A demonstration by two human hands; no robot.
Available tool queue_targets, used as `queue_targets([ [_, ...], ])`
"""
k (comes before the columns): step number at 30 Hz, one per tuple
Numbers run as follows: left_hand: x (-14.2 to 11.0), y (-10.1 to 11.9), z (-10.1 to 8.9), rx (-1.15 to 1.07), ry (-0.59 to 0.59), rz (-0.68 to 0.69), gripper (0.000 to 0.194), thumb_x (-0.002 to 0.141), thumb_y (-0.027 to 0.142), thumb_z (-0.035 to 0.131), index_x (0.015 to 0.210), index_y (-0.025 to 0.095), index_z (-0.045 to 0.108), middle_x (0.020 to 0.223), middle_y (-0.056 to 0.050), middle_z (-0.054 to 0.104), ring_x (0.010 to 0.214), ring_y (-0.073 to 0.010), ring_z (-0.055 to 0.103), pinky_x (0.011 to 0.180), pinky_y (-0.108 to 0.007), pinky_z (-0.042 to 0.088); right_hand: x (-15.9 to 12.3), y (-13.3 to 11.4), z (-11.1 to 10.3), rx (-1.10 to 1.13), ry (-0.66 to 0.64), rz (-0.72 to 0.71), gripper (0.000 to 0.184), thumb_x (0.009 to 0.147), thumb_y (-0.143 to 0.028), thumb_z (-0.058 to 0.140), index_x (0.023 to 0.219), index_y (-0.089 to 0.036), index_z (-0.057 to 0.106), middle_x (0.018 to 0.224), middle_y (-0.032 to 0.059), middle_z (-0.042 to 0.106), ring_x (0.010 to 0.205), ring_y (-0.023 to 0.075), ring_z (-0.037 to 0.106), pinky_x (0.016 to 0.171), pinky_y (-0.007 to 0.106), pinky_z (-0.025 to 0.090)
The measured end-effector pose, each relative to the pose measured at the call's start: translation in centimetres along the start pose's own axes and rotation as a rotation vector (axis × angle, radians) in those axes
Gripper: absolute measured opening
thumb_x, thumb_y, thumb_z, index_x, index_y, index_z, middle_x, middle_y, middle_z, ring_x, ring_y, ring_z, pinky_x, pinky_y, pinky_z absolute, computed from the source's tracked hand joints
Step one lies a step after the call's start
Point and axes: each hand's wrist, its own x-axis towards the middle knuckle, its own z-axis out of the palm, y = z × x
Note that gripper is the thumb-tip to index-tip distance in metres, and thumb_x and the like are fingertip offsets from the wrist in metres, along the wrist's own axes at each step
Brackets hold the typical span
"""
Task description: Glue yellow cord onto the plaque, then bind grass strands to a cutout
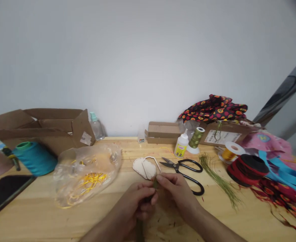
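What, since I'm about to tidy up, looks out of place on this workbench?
The dark red trim stands out: loose strands spill from its roll and sprawl across the right side of the wooden table. Yellow cord also lies tangled inside a crumpled plastic bag.

Scissors (pixel 177 168) lie just right of the cutouts (pixel 145 169).

Green fibre bundle (pixel 155 183), tightly pinched

The person's left hand (pixel 135 205) and right hand (pixel 177 196) are bare and long-fingered, joined to equally bare, slender forearms (pixel 211 223).
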Motion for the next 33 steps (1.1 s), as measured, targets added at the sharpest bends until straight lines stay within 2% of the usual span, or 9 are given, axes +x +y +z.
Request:
queue_targets([
  [2,0.1,-0.1,-0.2,0.075,0.003,0.02,0.028,0.062,0.034,0.063,0.053,0.014,0.045,0.042,0.009,0.03,0.035,-0.0004,0.011,0.035,-0.018,0.002,0.1,0.0,-0.1,-0.02,0.067,0.005,0.039,0.068,-0.051,0.056,0.068,-0.014,0.07,0.047,-0.0031,0.046,0.045,0.0069,0.036,0.045,0.019,0.03],
  [6,0.4,-0.7,-0.7,0.123,0.022,0.042,0.034,0.065,0.045,0.06,0.055,0.016,0.046,0.039,0.01,0.031,0.032,-0.0009,0.013,0.033,-0.018,0.004,0.2,0.0,-0.2,-0.037,0.046,0.024,0.06,0.074,-0.062,0.037,0.074,-0.011,0.069,0.047,-0.0037,0.041,0.041,0.005,0.026,0.04,0.019,0.018],
  [12,0.6,-1.0,-1.0,0.138,-0.002,0.006,0.04,0.06,0.052,0.062,0.053,0.017,0.042,0.034,0.01,0.033,0.027,-0.0006,0.015,0.03,-0.019,0.005,0.1,-0.1,0.2,-0.169,-0.019,-0.141,0.033,0.063,-0.047,0.062,0.058,-0.015,0.066,0.055,-0.0021,0.05,0.058,0.0105,0.042,0.055,0.022,0.033],
  [16,0.5,-0.8,-1.1,0.009,-0.011,-0.039,0.037,0.06,0.049,0.062,0.061,0.016,0.046,0.039,0.009,0.037,0.031,-0.0009,0.016,0.032,-0.017,0.003,0.2,0.1,0.0,-0.126,-0.03,-0.109,0.033,0.07,-0.043,0.058,0.058,-0.013,0.066,0.051,-0.0036,0.045,0.053,0.0081,0.037,0.052,0.022,0.029],
  [20,0.4,-1.0,-1.3,0.019,-0.059,-0.019,0.029,0.065,0.039,0.064,0.067,0.013,0.052,0.045,0.007,0.038,0.036,-0.0008,0.016,0.034,-0.016,0.004,0.5,0.6,-0.5,-0.021,-0.033,0.017,0.03,0.069,-0.042,0.06,0.075,-0.013,0.067,0.045,-0.0062,0.04,0.044,0.0052,0.032,0.043,0.02,0.018],
  [24,0.4,-1.4,-1.0,0.006,-0.043,0.056,0.026,0.065,0.035,0.065,0.069,0.011,0.056,0.047,0.006,0.041,0.038,-0.0018,0.025,0.034,-0.014,0.017,0.7,0.8,-1.1,0.168,-0.015,0.034,0.039,0.075,-0.048,0.051,0.08,-0.013,0.066,0.047,-0.0075,0.033,0.04,0.0034,0.026,0.039,0.019,0.013],
  [27,0.3,-1.4,-0.7,-0.012,0.001,0.113,0.026,0.063,0.035,0.067,0.066,0.011,0.056,0.05,0.004,0.046,0.041,-0.0036,0.036,0.039,-0.015,0.029,0.8,0.6,-1.2,0.205,-0.023,0.02,0.05,0.078,-0.054,0.041,0.081,-0.011,0.066,0.053,-0.0049,0.038,0.042,0.0041,0.029,0.038,0.019,0.015],
  [29,0.2,-1.3,-0.7,-0.015,0.018,0.127,0.029,0.061,0.037,0.068,0.067,0.011,0.056,0.051,0.004,0.046,0.041,-0.0033,0.036,0.037,-0.015,0.027,0.7,0.5,-1.2,0.164,-0.035,0.008,0.052,0.079,-0.055,0.039,0.082,-0.011,0.066,0.055,-0.003,0.042,0.043,0.0047,0.031,0.039,0.02,0.017],
  [33,0.3,-1.1,-0.9,0.018,0.029,0.101,0.037,0.057,0.043,0.07,0.067,0.011,0.055,0.046,0.008,0.037,0.037,-0.0001,0.02,0.034,-0.014,0.008,0.6,0.3,-1.0,0.07,-0.014,-0.046,0.039,0.076,-0.047,0.051,0.079,-0.011,0.066,0.054,-0.0043,0.04,0.044,0.004,0.026,0.041,0.02,0.014],
])
